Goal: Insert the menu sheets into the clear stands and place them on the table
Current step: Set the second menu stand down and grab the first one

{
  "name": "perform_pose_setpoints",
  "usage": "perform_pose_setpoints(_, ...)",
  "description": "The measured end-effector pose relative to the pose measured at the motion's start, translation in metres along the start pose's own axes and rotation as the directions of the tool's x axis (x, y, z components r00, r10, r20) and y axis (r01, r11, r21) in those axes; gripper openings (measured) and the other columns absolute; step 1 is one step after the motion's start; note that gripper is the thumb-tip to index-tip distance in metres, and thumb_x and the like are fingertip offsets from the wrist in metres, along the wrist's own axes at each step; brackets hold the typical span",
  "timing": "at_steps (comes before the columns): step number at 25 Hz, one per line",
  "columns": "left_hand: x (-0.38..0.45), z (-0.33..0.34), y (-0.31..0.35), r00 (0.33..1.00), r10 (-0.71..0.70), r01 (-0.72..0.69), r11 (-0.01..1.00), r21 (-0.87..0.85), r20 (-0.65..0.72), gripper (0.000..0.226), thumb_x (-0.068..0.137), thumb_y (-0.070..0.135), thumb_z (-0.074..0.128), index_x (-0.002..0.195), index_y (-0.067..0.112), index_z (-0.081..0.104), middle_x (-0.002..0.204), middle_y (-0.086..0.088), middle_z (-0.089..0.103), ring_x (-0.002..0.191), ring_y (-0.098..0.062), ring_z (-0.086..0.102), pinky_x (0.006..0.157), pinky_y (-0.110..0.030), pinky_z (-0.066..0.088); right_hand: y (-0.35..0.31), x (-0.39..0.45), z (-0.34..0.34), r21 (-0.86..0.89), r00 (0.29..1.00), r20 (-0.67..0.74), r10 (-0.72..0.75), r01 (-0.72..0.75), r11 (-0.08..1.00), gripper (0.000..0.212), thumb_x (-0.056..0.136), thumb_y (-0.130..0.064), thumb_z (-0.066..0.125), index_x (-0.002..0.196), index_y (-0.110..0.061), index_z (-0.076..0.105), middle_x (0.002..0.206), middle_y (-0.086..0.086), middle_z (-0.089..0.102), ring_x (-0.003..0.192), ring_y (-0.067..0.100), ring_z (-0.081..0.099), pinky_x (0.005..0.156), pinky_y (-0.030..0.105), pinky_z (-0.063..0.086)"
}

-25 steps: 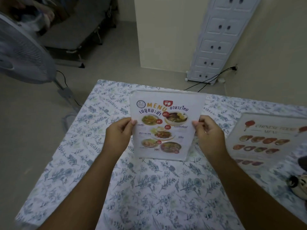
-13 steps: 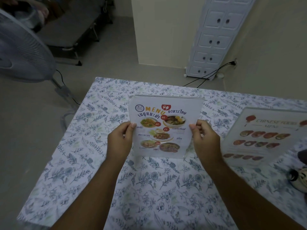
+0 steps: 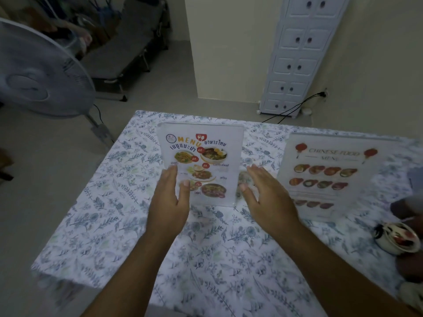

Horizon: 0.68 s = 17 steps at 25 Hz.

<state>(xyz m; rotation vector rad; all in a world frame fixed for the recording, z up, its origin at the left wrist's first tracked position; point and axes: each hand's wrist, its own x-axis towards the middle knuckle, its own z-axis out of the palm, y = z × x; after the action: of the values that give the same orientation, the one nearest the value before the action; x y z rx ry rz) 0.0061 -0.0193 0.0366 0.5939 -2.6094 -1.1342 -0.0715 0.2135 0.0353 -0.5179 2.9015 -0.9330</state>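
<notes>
White tablecloth (image 3: 128, 202) with blue-grey leaf sprigs, white menu sheet (image 3: 201, 165) with orange lettering and red badges, pale second menu (image 3: 327, 175) with red lanterns, white fan (image 3: 34, 72)

Floral tablecloth (image 3: 128, 220) in blue-grey leaf print covers table. Small white bowl (image 3: 399, 239) with dark contents sits at right edge. Standing fan (image 3: 39, 72) left of table, on floor. Dark folding cot (image 3: 128, 44) behind it against far wall. White drawer tower (image 3: 302, 53) at wall right of centre, black cable (image 3: 295, 108) running from socket beside it.
</notes>
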Motion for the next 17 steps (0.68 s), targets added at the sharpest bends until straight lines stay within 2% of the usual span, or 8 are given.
perform_pose_setpoints(4,-0.026,0.022,0.021,0.972,0.197,-0.21,0.973,0.094,0.128,0.07,0.103,0.053,0.035,0.163,0.02,0.026,0.171,0.004,0.022,0.159,-0.01,0.01,0.128,-0.034,0.012,0.018,-0.038,-0.015,-0.143,0.997,0.035,0.066,-0.061,0.988,0.064,0.102,-0.054,0.036,0.16,-0.027,0.026,0.168,-0.009,0.02,0.154,0.008,0.01,0.125,0.037,0.009)
perform_pose_setpoints(6,-0.029,0.037,0.03,0.936,0.29,-0.312,0.945,0.093,0.198,0.068,0.104,0.051,0.037,0.163,0.02,0.025,0.172,0.005,0.02,0.158,-0.008,0.008,0.128,-0.032,0.01,0.03,-0.056,-0.022,-0.218,0.991,-0.003,0.131,-0.129,0.967,0.067,0.102,-0.057,0.033,0.16,-0.027,0.023,0.169,-0.008,0.017,0.155,0.009,0.008,0.123,0.035,0.003)
perform_pose_setpoints(10,-0.026,0.068,0.058,0.836,0.413,-0.457,0.888,0.042,0.362,0.077,0.1,0.065,0.028,0.165,0.027,0.014,0.173,0.009,0.012,0.157,-0.005,0.001,0.124,-0.026,0.004,0.054,-0.079,-0.048,-0.325,0.946,-0.094,0.311,-0.324,0.888,0.071,0.1,-0.059,0.032,0.161,-0.025,0.02,0.169,-0.004,0.017,0.155,0.013,0.009,0.124,0.036,0.002)
perform_pose_setpoints(11,-0.023,0.077,0.067,0.812,0.433,-0.479,0.878,0.023,0.391,0.078,0.1,0.065,0.028,0.165,0.025,0.013,0.173,0.008,0.011,0.158,-0.007,0.001,0.122,-0.025,0.003,0.061,-0.082,-0.058,-0.329,0.93,-0.117,0.348,-0.367,0.87,0.071,0.1,-0.058,0.035,0.161,-0.023,0.023,0.169,-0.002,0.021,0.155,0.015,0.014,0.124,0.037,0.007)
perform_pose_setpoints(13,-0.015,0.095,0.09,0.794,0.431,-0.471,0.882,-0.015,0.429,0.081,0.1,0.063,0.035,0.165,0.021,0.013,0.174,0.002,0.014,0.16,-0.015,0.007,0.123,-0.029,0.008,0.077,-0.083,-0.081,-0.296,0.894,-0.198,0.402,-0.446,0.845,0.066,0.099,-0.053,0.046,0.154,-0.018,0.039,0.158,0.007,0.044,0.147,0.024,0.034,0.119,0.041,0.028)
perform_pose_setpoints(15,-0.004,0.113,0.113,0.808,0.383,-0.4,0.915,-0.059,0.447,0.081,0.1,0.055,0.047,0.165,0.017,0.017,0.171,-0.002,0.024,0.158,-0.02,0.019,0.123,-0.035,0.02,0.097,-0.077,-0.104,-0.197,0.825,-0.3,0.479,-0.544,0.815,0.054,0.095,-0.048,0.056,0.139,-0.015,0.056,0.134,0.012,0.064,0.126,0.031,0.055,0.102,0.045,0.049)
perform_pose_setpoints(17,0.01,0.132,0.129,0.837,0.304,-0.29,0.952,-0.102,0.455,0.074,0.101,0.043,0.056,0.162,0.015,0.027,0.161,-0.004,0.044,0.149,-0.024,0.04,0.116,-0.037,0.037,0.121,-0.06,-0.123,-0.01,0.737,-0.345,0.582,-0.622,0.783,0.049,0.095,-0.045,0.061,0.131,-0.011,0.06,0.123,0.014,0.069,0.112,0.033,0.063,0.091,0.046,0.055)
